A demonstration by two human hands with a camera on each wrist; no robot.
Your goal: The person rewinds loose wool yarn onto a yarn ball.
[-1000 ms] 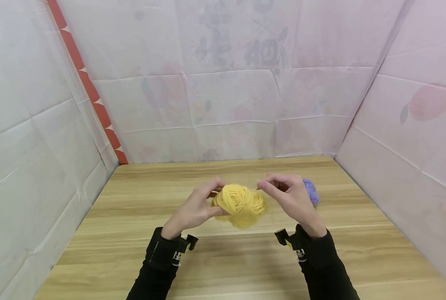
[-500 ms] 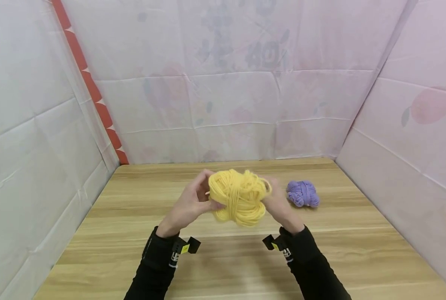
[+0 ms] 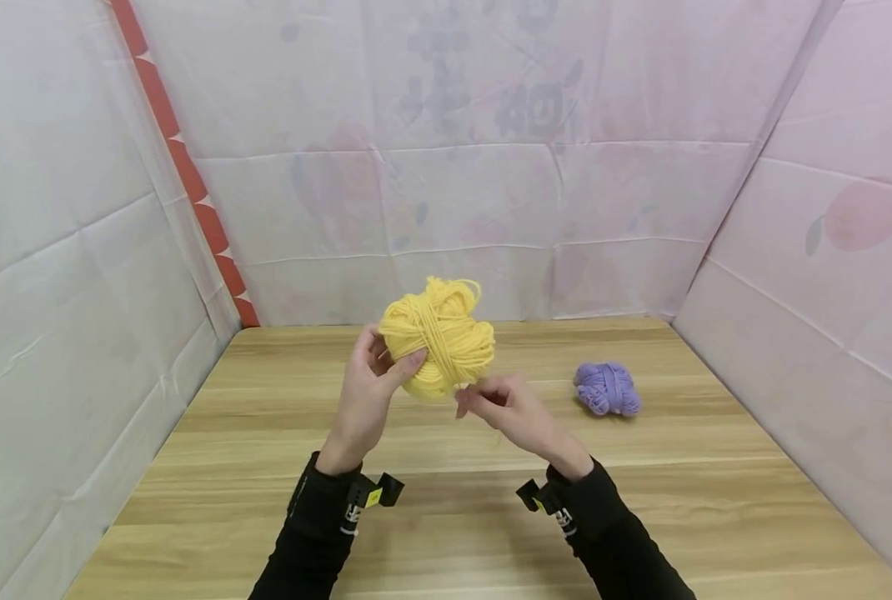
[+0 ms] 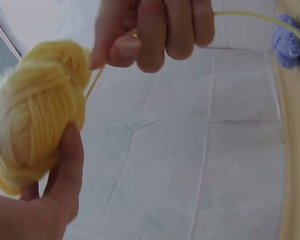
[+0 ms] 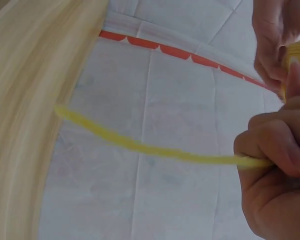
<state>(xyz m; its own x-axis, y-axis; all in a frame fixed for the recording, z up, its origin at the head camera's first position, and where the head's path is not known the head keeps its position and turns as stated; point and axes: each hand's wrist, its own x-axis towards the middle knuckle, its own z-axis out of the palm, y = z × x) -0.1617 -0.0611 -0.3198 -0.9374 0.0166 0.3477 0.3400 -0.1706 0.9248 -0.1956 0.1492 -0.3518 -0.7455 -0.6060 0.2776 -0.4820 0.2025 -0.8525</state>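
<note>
A ball of yellow yarn [image 3: 446, 337] is held up above the table by my left hand [image 3: 363, 396], its thumb across the front and the fingers behind. Just below and right of the ball, my right hand [image 3: 517, 417] has its fingers curled round the loose yarn strand. In the right wrist view the yellow strand [image 5: 165, 152] trails out of that fist with its end free. The left wrist view shows the strand [image 4: 94, 82] running from the ball up into the right hand [image 4: 155, 35].
A ball of purple yarn [image 3: 607, 388] lies on the wooden table [image 3: 266, 492] at the right. Pale printed sheets [image 3: 461, 200] stand as walls behind and on both sides, with a red scalloped strip [image 3: 191, 171] at the back left corner.
The yellow ball has risen, tilted and shifted left with my left hand. My right hand has moved left and lies below the ball. The purple ball, earlier partly covered, shows whole.
</note>
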